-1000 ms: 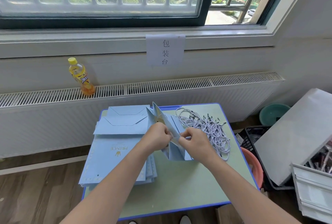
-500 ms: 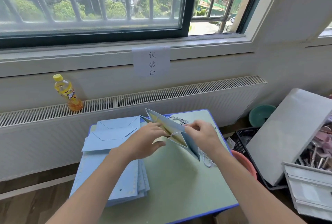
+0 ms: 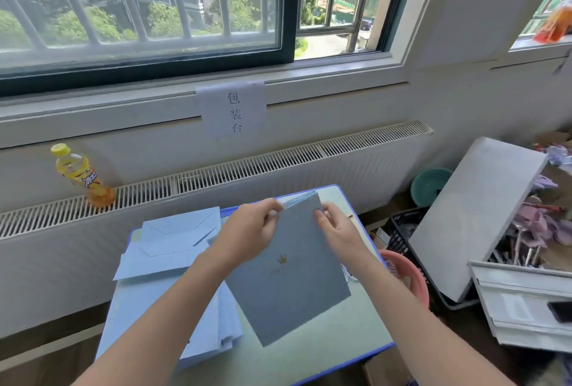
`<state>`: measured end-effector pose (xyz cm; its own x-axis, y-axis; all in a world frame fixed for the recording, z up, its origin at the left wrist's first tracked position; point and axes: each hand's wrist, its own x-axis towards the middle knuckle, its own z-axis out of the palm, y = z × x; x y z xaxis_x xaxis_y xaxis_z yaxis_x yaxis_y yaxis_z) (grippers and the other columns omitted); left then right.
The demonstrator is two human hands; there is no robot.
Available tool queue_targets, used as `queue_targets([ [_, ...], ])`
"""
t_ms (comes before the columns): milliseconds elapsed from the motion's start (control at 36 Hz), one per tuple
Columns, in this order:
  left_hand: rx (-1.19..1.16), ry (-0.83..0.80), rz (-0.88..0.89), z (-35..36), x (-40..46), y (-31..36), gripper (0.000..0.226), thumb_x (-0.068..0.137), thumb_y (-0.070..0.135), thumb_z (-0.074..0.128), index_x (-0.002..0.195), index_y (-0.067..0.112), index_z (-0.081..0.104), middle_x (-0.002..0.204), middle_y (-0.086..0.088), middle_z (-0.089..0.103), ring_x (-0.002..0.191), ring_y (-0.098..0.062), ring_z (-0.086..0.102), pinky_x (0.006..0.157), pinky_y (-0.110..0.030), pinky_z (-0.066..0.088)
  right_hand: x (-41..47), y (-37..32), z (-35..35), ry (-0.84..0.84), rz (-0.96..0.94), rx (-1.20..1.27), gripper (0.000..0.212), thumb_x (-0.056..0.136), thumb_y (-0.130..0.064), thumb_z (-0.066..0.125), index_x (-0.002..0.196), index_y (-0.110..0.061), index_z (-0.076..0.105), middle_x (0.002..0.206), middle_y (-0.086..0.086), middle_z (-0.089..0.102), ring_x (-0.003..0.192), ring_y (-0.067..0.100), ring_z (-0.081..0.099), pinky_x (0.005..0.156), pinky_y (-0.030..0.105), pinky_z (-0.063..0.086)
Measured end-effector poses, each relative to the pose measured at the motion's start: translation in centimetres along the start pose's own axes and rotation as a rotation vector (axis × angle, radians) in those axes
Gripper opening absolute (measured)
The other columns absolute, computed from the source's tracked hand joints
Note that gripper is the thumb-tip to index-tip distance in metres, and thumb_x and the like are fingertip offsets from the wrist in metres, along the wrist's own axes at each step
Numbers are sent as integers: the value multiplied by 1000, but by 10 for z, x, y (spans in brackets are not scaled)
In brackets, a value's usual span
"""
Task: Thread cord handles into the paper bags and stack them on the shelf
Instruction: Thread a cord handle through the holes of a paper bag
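Note:
I hold one light blue paper bag [image 3: 288,286] flat and tilted above the small table [image 3: 312,357], its gold crown print facing me. My left hand [image 3: 250,230] pinches the bag's top edge near the left corner. My right hand [image 3: 335,230] grips the same top edge further right. A stack of flat blue bags [image 3: 167,265] lies on the table's left half. The cord pile is hidden behind the bag and my right arm; only a bit of cord [image 3: 346,272] shows.
A yellow drink bottle [image 3: 82,176] stands on the radiator top at the left. A paper sign [image 3: 233,110] hangs under the window. Right of the table are a pink basin [image 3: 408,277], a black crate [image 3: 402,234], a teal bowl [image 3: 430,186], a white board [image 3: 473,215] and white drawers [image 3: 523,305].
The bag was spread open between my hands; now it is pressed flat and raised with its printed face toward me. The view has swung right and up.

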<state>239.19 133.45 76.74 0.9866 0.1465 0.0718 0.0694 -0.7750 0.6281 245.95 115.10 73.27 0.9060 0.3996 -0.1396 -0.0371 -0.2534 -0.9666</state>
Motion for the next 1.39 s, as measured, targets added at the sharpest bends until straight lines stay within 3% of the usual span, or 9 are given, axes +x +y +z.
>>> queue_targets([
  [139, -61, -128, -143, 9, -9, -13, 23, 95, 18, 50, 110, 28, 66, 68, 7, 60, 60, -5, 52, 56, -17, 37, 13, 20, 16, -13, 29, -117, 14, 101, -22, 51, 98, -14, 62, 93, 16, 68, 78, 18, 59, 72, 34, 47],
  [222, -83, -192, -253, 10, -13, -21, 20, 93, 15, 51, 83, 24, 67, 73, 4, 65, 69, -14, 58, 62, -27, 44, 23, 30, 27, -45, 15, -129, 12, 99, -20, 53, 92, -17, 62, 88, 9, 68, 75, 15, 56, 69, 28, 45],
  [306, -76, -189, -358, 14, -18, -32, 35, 91, 12, 50, 58, 20, 50, 52, 10, 46, 51, -7, 41, 51, -24, 31, 32, 44, 39, -87, 8, -157, 11, 98, -22, 56, 89, -19, 62, 82, 1, 65, 73, 13, 55, 67, 30, 44],
  [472, -130, -84, -520, 27, -27, -51, 26, 90, 12, 51, 66, 1, 52, 62, -4, 40, 60, -17, 34, 56, -30, 27, 52, 74, 47, -166, 34, -206, 10, 96, -23, 60, 104, -23, 66, 98, -5, 68, 94, 13, 63, 86, 29, 48],
  [611, -286, -11, -676, 32, -32, -63, 22, 92, 18, 53, 81, 6, 68, 74, -15, 63, 64, -19, 50, 60, -27, 39, 62, 104, 32, -95, 98, -307, 13, 96, -21, 58, 103, -16, 68, 93, -4, 67, 89, 15, 61, 79, 27, 45],
  [778, -392, 14, -728, 34, -29, -68, 18, 93, 17, 55, 84, 20, 71, 76, -6, 74, 65, -20, 66, 64, -29, 50, 87, 131, 32, -156, 55, -601, 20, 96, -24, 58, 109, -14, 69, 108, 1, 67, 88, 14, 58, 75, 26, 39],
  [1028, -403, 24, -788, 42, -29, -83, 18, 90, 16, 53, 85, 19, 70, 86, -22, 69, 65, -20, 54, 64, -32, 42, 131, 142, 71, -238, -126, -829, 33, 96, -24, 57, 127, -14, 61, 127, 4, 57, 119, 23, 50, 86, 30, 37],
  [1278, -404, 55, -788, 45, -42, -95, 27, 93, 12, 49, 108, 29, 63, 71, -12, 67, 60, -20, 53, 58, -30, 43, 153, 157, 90, -242, -180, -1116, 21, 90, -10, 53, 100, -6, 70, 110, 9, 60, 106, 31, 48, 81, 35, 47],
  [1389, -310, 62, -699, 43, -46, -89, 45, 94, 6, 41, 113, 46, 52, 75, -11, 60, 51, -15, 39, 46, -25, 35, 140, 125, 84, -158, -138, -844, 17, 94, -14, 50, 89, -5, 63, 95, 7, 60, 104, 30, 45, 80, 36, 38],
])
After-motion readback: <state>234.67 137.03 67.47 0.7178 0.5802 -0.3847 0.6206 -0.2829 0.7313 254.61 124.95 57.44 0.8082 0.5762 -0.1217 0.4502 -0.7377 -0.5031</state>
